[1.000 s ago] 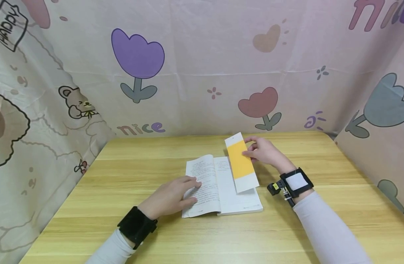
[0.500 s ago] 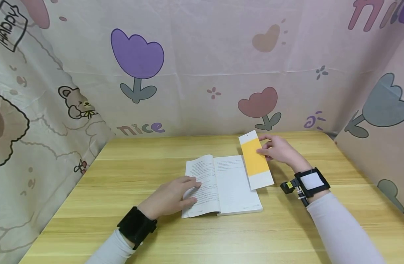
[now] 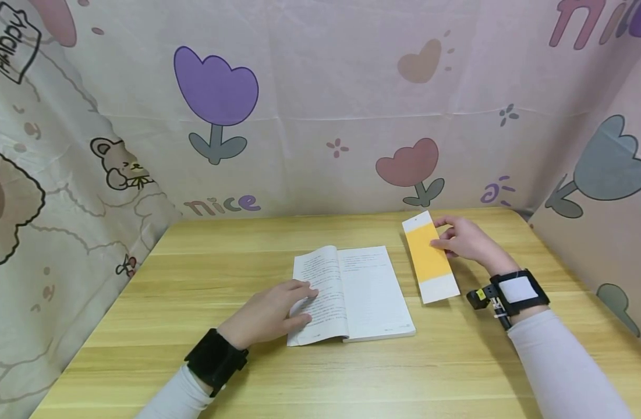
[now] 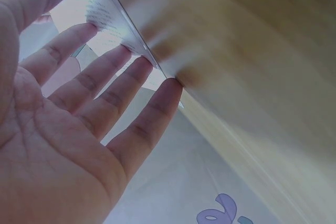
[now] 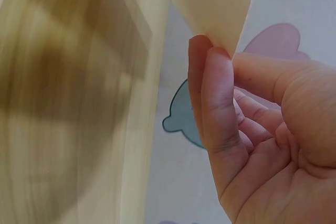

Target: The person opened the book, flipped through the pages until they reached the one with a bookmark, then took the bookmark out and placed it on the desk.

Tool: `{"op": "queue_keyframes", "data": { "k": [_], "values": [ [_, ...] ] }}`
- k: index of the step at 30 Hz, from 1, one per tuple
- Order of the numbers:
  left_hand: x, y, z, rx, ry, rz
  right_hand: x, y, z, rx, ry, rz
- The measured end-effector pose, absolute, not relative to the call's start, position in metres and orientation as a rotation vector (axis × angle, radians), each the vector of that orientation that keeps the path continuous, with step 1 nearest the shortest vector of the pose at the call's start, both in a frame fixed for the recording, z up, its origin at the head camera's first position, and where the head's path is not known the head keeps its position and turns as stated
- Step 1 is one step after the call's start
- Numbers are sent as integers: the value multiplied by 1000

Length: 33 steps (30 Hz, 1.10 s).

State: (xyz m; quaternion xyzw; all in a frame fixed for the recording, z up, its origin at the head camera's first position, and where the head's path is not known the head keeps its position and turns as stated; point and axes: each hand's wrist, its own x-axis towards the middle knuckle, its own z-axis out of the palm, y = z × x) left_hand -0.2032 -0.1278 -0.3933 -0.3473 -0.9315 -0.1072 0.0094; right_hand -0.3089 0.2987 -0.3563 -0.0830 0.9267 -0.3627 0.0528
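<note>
An open book [image 3: 375, 297] lies on the table, its left pages curving up and its right page flat with a few printed lines at the top. My left hand [image 3: 268, 311] rests with spread fingers on the left page; in the left wrist view its fingertips [image 4: 170, 85] touch the paper. To the right of the book, my right hand [image 3: 467, 240] pinches a bookmark [image 3: 427, 253] by its right edge. This yellow card has white ends and a small hole at the top. In the right wrist view the bookmark [image 5: 220, 3] sits between thumb and fingers, raised off the table.
The wooden table [image 3: 194, 267] spreads around the book on every side. A printed cloth [image 3: 310, 75] with flowers hangs behind the table and along both sides. Each wrist wears a black strap, and a small camera [image 3: 480, 298] sticks out from the right one.
My right hand has carried the bookmark rightward, from over the book's right page to beside the book. That page is now uncovered. My left hand has stayed on the left page.
</note>
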Motion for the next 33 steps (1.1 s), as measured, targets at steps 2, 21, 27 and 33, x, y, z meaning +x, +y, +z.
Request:
{"op": "queue_keyframes", "data": {
  "k": [2, 21, 27, 33],
  "values": [
    [-203, -128, -393, -1087, -2907, -333, -309, 301, -358, -242, 2827, -1063],
    [-204, -128, -393, -1098, -2899, -339, -308, 290, -370, -96, 2926, -677],
    [-204, -128, -393, -1099, -2897, -330, -307, 286, -371, -51, 2923, -618],
    [-203, -128, -393, -1094, -2899, -326, -308, 283, -374, -39, 2935, -574]
  ]
}}
